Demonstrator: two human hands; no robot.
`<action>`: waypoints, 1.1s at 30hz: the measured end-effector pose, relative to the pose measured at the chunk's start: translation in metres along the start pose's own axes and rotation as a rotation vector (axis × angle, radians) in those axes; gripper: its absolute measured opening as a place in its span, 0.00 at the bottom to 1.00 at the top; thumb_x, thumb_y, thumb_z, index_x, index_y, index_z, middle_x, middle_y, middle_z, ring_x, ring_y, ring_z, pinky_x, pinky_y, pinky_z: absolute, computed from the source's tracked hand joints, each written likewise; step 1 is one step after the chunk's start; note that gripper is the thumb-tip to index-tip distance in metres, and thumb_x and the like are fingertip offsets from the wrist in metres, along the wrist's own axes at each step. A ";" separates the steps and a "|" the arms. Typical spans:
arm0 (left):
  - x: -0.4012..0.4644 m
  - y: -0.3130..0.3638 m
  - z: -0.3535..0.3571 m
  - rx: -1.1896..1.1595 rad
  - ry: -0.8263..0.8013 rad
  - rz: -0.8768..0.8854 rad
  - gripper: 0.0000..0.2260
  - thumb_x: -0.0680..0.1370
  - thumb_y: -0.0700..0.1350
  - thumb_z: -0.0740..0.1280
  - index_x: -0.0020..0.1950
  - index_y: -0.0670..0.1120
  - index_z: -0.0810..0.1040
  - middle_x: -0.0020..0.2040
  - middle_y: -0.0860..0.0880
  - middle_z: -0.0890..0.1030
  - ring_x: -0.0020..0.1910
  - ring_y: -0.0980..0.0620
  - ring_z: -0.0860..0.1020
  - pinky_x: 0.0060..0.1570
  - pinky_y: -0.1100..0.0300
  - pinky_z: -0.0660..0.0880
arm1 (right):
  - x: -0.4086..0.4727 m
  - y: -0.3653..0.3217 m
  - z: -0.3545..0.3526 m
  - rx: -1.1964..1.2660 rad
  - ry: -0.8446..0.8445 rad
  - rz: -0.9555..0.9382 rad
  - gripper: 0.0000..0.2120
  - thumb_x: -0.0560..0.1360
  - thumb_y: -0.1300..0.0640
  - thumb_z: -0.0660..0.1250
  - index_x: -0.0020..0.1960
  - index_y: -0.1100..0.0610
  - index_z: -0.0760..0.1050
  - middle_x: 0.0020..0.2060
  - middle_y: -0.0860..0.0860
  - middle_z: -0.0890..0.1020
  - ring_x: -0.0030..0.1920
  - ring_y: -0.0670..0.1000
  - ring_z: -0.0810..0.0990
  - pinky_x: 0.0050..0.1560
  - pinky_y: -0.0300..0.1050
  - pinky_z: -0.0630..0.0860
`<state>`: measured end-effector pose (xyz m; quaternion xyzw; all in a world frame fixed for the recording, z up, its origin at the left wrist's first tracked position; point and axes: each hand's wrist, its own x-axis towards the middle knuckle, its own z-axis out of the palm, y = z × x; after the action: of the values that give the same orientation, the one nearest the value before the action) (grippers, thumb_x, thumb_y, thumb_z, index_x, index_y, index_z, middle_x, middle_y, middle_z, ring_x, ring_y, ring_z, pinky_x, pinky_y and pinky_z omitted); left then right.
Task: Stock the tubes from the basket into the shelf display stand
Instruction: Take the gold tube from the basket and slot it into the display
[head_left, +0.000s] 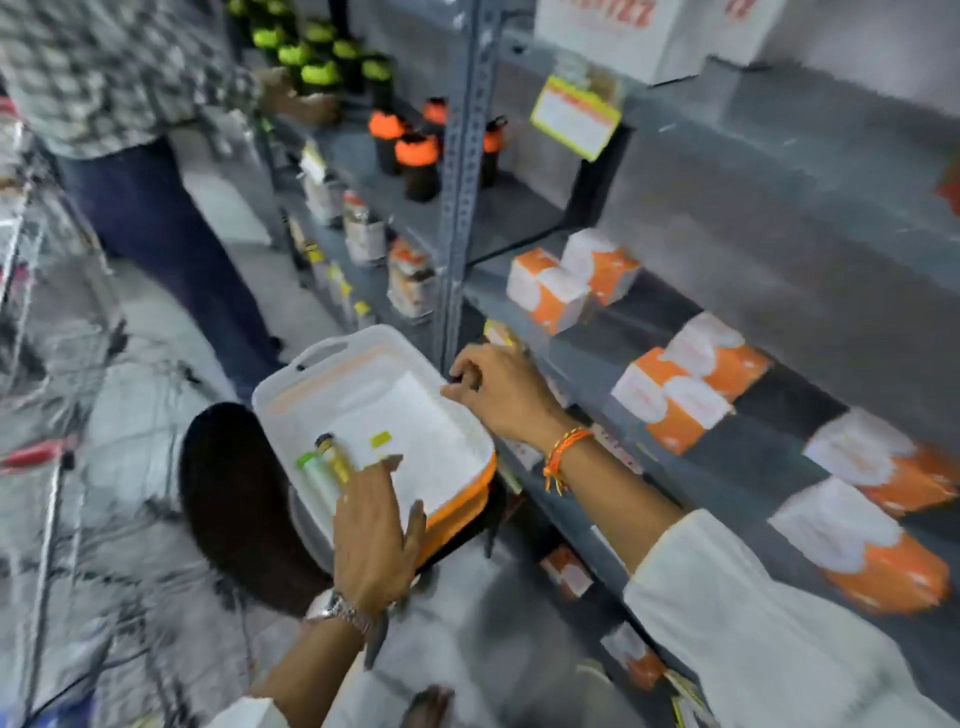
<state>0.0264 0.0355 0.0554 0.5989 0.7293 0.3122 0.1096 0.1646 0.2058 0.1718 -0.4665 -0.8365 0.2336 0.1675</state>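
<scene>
Left hand (375, 540) open, fingers spread over basket (332, 374) by two tubes (326, 465); right hand (496, 392) curled at shelf (582, 374) edge, grip unclear.

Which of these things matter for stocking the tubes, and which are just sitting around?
Part of the job:
- white basket
- green-capped tube and yellow tube in it
- left hand on the basket's near rim, right hand at the shelf edge
- grey shelf

Just lying about:
- orange-and-white boxes
- orange-lidded bottles
- green-lidded bottles
</scene>
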 end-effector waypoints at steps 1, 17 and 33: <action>-0.010 -0.010 0.003 0.040 -0.008 -0.016 0.23 0.78 0.52 0.61 0.69 0.40 0.73 0.60 0.43 0.78 0.57 0.38 0.77 0.56 0.45 0.73 | 0.009 0.001 0.021 0.018 -0.100 -0.002 0.14 0.73 0.47 0.75 0.51 0.55 0.80 0.41 0.49 0.81 0.42 0.51 0.79 0.45 0.49 0.78; -0.051 -0.071 0.017 0.354 -0.074 0.097 0.12 0.82 0.48 0.62 0.43 0.47 0.80 0.40 0.47 0.80 0.41 0.43 0.78 0.46 0.50 0.75 | 0.100 -0.041 0.224 0.018 -0.539 -0.006 0.24 0.77 0.50 0.69 0.68 0.61 0.71 0.64 0.64 0.77 0.64 0.63 0.75 0.60 0.49 0.72; -0.050 -0.082 0.024 0.424 -0.031 0.097 0.14 0.82 0.52 0.63 0.43 0.48 0.84 0.40 0.51 0.83 0.42 0.46 0.81 0.45 0.52 0.77 | 0.099 -0.002 0.201 0.314 -0.305 0.103 0.14 0.71 0.59 0.76 0.55 0.59 0.80 0.41 0.49 0.78 0.42 0.50 0.78 0.40 0.34 0.74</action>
<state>-0.0137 -0.0112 -0.0224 0.6477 0.7471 0.1475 -0.0226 0.0123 0.2428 0.0111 -0.4359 -0.7807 0.4369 0.0977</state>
